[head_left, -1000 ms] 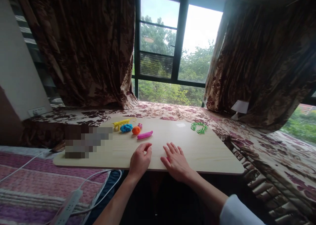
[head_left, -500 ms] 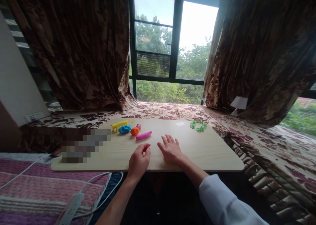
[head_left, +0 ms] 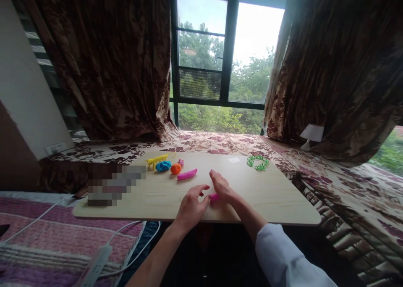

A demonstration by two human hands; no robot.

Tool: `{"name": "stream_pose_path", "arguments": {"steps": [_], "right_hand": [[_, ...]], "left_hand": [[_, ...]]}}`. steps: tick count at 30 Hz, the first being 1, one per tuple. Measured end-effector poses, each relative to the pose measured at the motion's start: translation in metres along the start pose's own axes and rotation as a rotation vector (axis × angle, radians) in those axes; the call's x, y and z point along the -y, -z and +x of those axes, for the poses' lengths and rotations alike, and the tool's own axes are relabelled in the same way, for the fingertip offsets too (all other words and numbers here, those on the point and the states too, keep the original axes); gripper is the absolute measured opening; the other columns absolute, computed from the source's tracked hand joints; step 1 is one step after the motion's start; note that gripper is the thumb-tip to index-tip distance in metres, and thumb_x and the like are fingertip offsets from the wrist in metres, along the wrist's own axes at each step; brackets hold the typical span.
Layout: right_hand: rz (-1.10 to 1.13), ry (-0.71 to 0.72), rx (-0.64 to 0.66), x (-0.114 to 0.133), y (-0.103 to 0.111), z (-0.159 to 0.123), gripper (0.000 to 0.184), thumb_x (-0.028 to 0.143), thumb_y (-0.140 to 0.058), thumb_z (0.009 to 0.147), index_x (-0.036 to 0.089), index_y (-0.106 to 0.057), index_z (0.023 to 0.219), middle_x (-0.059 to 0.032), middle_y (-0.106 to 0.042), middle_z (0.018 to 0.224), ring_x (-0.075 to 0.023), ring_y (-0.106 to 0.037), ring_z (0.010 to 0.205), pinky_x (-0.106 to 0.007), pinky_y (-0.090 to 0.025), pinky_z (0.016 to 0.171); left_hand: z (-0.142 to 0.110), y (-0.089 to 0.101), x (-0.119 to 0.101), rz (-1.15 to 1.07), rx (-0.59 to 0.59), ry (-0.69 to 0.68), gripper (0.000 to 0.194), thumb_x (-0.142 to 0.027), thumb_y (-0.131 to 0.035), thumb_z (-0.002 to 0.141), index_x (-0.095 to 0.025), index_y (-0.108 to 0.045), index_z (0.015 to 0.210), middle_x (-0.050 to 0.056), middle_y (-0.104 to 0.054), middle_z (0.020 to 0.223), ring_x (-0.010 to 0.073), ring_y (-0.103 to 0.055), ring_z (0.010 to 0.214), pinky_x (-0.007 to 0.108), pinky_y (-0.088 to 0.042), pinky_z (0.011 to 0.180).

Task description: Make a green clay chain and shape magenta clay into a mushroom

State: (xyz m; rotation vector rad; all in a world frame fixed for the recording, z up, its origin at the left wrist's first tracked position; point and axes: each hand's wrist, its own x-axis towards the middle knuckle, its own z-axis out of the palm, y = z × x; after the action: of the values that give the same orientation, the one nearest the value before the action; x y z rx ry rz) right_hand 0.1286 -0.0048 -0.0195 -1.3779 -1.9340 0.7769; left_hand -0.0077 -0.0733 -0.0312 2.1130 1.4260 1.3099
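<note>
Near side of table [head_left: 273, 203], I see left hand [head_left: 191, 205] half-curled, empty; right hand [head_left: 223, 187] straight-fingered over nearer pink clay roll [head_left: 214, 197], can't tell grip.

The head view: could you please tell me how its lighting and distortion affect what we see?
In the head view, the window's right pane washes out white above the trees, the curtains fall into shadow, the left wall leans as if stretched, and pixelation hides part of the table.
</note>
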Motion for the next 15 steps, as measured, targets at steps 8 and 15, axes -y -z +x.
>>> {"name": "stream_pose_path", "arguments": {"steps": [8, 15], "right_hand": [[0.319, 0.071, -0.147, -0.027, 0.041, -0.033, 0.039, 0.036, -0.046, 0.082, 0.017, -0.054, 0.115, -0.0101, -0.057, 0.118, -0.0198, -0.051, 0.109, -0.036, -0.037, 0.093], [0.475, 0.154, -0.04, -0.008, 0.046, -0.053, 0.029, 0.029, -0.055, 0.075, 0.015, -0.063, 0.099, -0.0054, -0.068, 0.084, -0.0154, -0.062, 0.072, -0.03, -0.048, 0.068]], "left_hand": [[0.007, -0.01, -0.001, -0.053, 0.074, 0.029, 0.021, -0.022, -0.053, 0.073, -0.021, -0.063, 0.092, 0.004, -0.065, 0.087, 0.016, -0.058, 0.074, 0.028, -0.046, 0.07], [0.01, -0.016, -0.007, -0.397, 0.134, 0.166, 0.034, -0.025, -0.051, 0.074, -0.017, -0.057, 0.107, 0.005, -0.066, 0.092, 0.016, -0.062, 0.079, 0.027, -0.049, 0.069]]}}
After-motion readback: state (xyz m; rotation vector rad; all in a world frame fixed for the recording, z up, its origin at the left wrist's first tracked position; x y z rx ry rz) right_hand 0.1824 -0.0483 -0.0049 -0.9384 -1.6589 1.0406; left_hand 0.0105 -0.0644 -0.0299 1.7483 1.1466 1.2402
